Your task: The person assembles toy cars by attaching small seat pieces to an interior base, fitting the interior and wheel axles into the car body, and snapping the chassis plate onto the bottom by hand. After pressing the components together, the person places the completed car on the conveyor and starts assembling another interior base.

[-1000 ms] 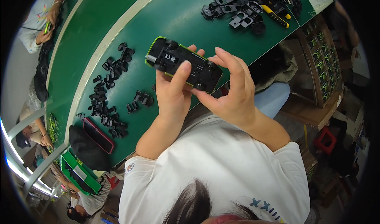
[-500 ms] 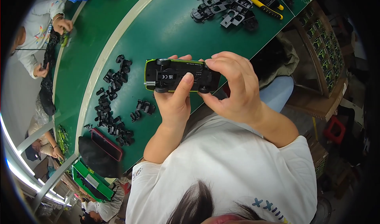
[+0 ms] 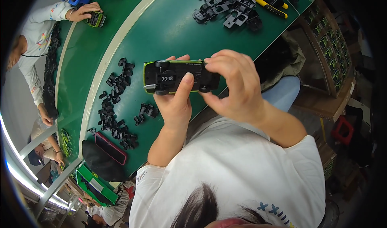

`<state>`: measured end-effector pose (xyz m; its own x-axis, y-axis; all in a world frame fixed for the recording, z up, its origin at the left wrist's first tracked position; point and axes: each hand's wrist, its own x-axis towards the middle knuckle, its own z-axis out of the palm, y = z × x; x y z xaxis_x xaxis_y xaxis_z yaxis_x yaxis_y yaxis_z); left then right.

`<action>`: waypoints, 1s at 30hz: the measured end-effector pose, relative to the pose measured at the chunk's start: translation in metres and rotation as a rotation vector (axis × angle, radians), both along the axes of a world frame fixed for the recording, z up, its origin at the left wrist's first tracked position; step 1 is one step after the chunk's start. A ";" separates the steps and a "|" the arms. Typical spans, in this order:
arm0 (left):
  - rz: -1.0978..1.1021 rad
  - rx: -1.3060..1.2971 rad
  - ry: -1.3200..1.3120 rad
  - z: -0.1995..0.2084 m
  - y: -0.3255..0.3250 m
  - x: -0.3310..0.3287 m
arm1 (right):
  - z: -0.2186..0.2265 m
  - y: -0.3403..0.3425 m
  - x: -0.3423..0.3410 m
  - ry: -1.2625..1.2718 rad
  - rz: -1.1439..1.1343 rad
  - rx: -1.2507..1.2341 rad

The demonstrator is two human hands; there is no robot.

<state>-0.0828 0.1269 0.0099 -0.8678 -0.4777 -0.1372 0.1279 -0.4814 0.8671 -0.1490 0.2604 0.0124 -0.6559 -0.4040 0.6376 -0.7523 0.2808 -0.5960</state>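
A toy car (image 3: 172, 71) with green body edges and a black underside lies bottom up over the table's near edge. My left hand (image 3: 174, 107) is closed on it, thumb pressed across the underside, fingertips showing past the far side. At the car's right end, my right hand (image 3: 244, 89) pinches the wheel pair, forefinger at the far wheel and thumb by the near one. Its other fingers are curled. Small black plastic parts (image 3: 115, 117) lie in a loose row left of my hands, with a few more (image 3: 148, 110) closer to my left wrist.
Black chassis parts (image 3: 221, 10) and a yellow-handled tool (image 3: 271, 8) lie at the far side. A red-edged phone (image 3: 110, 148) rests by a black cloth item (image 3: 100, 161). Trays of green pieces (image 3: 328, 42) stand at right. Across the table, a co-worker's hand (image 3: 85, 11) holds a green toy car (image 3: 96, 19).
The toy car and my hands have shifted slightly left. My right fingers have moved a little at the wheels. The co-worker's hand has reached farther over the table with a green toy car.
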 end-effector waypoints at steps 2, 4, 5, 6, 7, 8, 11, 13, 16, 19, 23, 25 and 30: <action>0.012 0.000 -0.009 0.001 -0.001 0.000 | 0.002 0.008 -0.013 -0.057 0.083 0.058; 0.035 0.003 -0.024 0.004 0.000 0.000 | 0.003 0.003 -0.007 -0.059 0.086 0.044; 0.049 0.040 -0.018 0.003 0.000 -0.004 | 0.000 -0.001 -0.002 -0.027 0.037 0.031; 0.051 0.041 -0.017 0.002 0.001 -0.003 | -0.001 -0.002 0.002 0.005 -0.012 0.017; 0.024 0.017 -0.029 -0.001 -0.001 0.001 | 0.003 0.002 0.004 -0.018 0.018 0.063; -0.003 -0.008 -0.041 -0.002 -0.003 0.004 | 0.005 0.005 0.001 -0.020 0.017 0.061; 0.033 0.011 -0.043 0.001 0.000 0.000 | 0.005 0.004 -0.005 -0.087 0.030 0.074; 0.049 0.007 -0.003 0.005 -0.001 -0.002 | 0.000 -0.004 0.002 -0.065 0.027 0.042; -0.021 0.030 -0.051 -0.002 -0.009 -0.003 | 0.002 0.003 -0.008 -0.093 0.052 0.044; -0.009 0.043 -0.062 0.004 -0.013 -0.002 | 0.003 0.000 0.000 -0.140 0.037 0.007; -0.026 0.094 -0.106 0.007 -0.028 -0.002 | 0.014 0.021 -0.003 -0.140 0.166 -0.046; -0.040 0.104 -0.115 0.006 -0.031 0.000 | 0.015 0.030 -0.013 -0.143 0.295 -0.171; -0.192 0.161 -0.124 0.011 -0.024 0.000 | 0.013 0.027 -0.018 -0.699 0.566 -0.407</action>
